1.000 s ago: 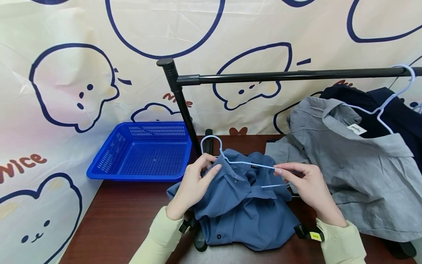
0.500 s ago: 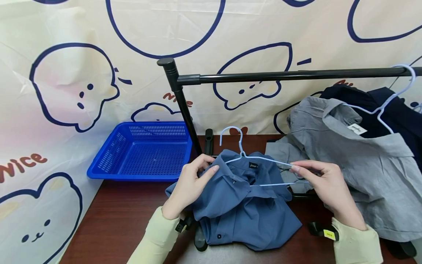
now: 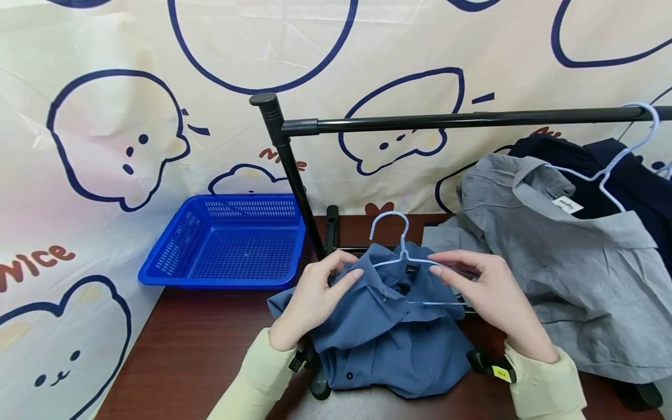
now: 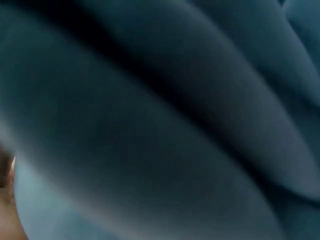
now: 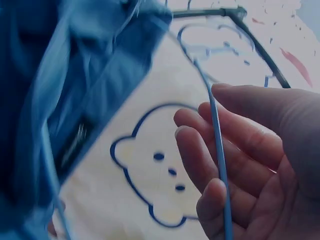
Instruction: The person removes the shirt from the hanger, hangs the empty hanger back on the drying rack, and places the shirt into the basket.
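A blue-grey shirt [image 3: 388, 350] lies bunched on the table, its collar facing up. My left hand [image 3: 317, 294] pinches the collar's left side between thumb and fingers. A pale blue clothes hanger [image 3: 403, 248] stands in the neck opening, hook upward, with its left arm passing under the collar. Its right arm is outside the shirt, and my right hand [image 3: 490, 300] holds it there. In the right wrist view the thumb touches the hanger [image 5: 218, 135] and the fingers curl loosely behind it. Dark, blurred shirt cloth [image 4: 125, 140] fills the left wrist view.
A black clothes rack [image 3: 394, 124] rises behind the shirt. On its bar, at right, hangs a grey shirt [image 3: 577, 291] on another hanger, with dark clothing [image 3: 604, 151] behind. A blue plastic basket [image 3: 231, 284] sits on the brown table [image 3: 199, 350] at left.
The hanger moved right and its hook turned more upright; it then dropped slightly. My right hand went right with it, then came back left along its arm. The left hand barely moved.
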Available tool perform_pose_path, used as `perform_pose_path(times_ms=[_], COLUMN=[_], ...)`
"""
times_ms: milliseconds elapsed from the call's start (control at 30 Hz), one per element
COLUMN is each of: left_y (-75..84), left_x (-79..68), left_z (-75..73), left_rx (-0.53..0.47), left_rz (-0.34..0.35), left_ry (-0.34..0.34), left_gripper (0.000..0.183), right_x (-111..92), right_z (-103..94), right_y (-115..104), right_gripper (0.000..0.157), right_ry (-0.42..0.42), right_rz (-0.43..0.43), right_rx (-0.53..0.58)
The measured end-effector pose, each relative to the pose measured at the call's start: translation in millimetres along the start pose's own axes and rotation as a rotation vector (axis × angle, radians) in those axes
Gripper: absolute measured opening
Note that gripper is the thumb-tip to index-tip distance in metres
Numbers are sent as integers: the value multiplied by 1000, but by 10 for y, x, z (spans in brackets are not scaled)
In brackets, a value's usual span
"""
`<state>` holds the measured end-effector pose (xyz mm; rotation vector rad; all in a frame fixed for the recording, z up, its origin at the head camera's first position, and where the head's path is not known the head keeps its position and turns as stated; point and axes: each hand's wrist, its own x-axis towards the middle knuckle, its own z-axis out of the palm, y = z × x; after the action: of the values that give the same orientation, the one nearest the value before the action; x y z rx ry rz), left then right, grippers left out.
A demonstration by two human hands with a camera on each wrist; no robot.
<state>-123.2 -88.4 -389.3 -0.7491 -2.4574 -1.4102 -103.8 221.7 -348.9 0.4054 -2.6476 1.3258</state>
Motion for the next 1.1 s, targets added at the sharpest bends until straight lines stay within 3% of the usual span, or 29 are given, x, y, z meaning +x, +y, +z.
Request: perform_pose_path(times_ms=[267, 433, 833, 1100], left_y=[49, 61, 44, -12], left_x=[2, 1, 18, 9], left_z=[112, 134, 123, 97], left_rx=[-25, -35, -40, -38], left_rz=[-9, -3, 19, -14], left_ry=[-51, -69, -89, -41], left_gripper=[18, 18, 18, 17], right_x=[82, 97, 70, 3], right_z=[182, 227, 147, -18], right_y=[-251, -294, -286, -312], right_gripper=[22, 19, 16, 22], right_ry=[-19, -16, 9, 75], right_rz=[-50, -94, -184, -220], right_rx=[123, 118, 101, 63])
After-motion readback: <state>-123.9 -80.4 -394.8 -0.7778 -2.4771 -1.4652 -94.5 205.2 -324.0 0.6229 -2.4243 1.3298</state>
